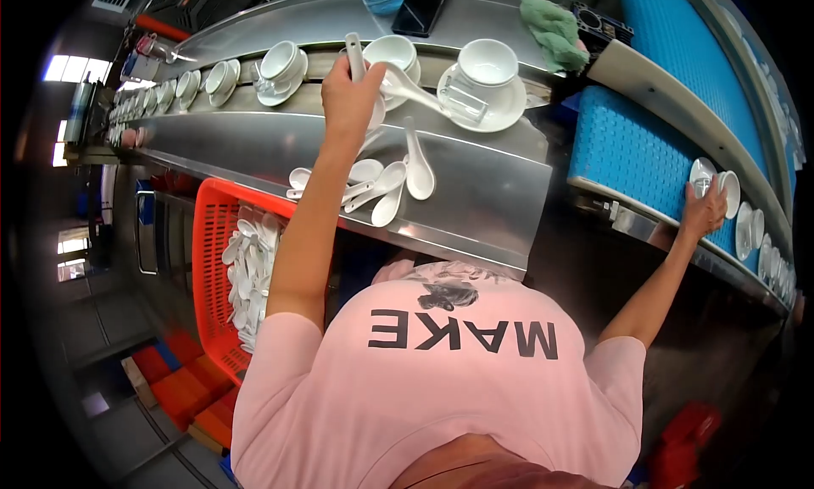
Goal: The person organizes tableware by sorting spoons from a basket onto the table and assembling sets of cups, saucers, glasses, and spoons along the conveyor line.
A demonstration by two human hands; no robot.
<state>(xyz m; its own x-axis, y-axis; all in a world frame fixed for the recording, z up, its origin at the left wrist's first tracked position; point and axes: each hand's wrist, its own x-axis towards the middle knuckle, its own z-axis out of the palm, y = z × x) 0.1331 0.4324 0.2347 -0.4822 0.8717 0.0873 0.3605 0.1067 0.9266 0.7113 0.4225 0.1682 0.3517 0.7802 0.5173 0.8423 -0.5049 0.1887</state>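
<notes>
My left hand (pixel 350 99) is closed around white soup spoons above the metal counter. One spoon handle (pixel 354 57) sticks up from the fist, and another spoon (pixel 411 89) reaches right toward a plate (pixel 507 108). That plate carries a white bowl (pixel 487 62) and a clear glass (pixel 462 106) on its side. More loose spoons (pixel 420 171) lie on the counter edge below the hand. Far to the right, my right hand (pixel 705 211) has its fingers around a small plate (pixel 702 172) with a glass on it, beside a white bowl (pixel 729 194), over the blue conveyor belt (pixel 627 150).
A row of bowls on plates (pixel 222 80) runs away to the left along a rail. A red basket (pixel 203 260) full of spoons stands below the counter. At the back are a phone (pixel 421 8) and a green cloth (pixel 551 33). Further dishes (pixel 746 228) line the belt.
</notes>
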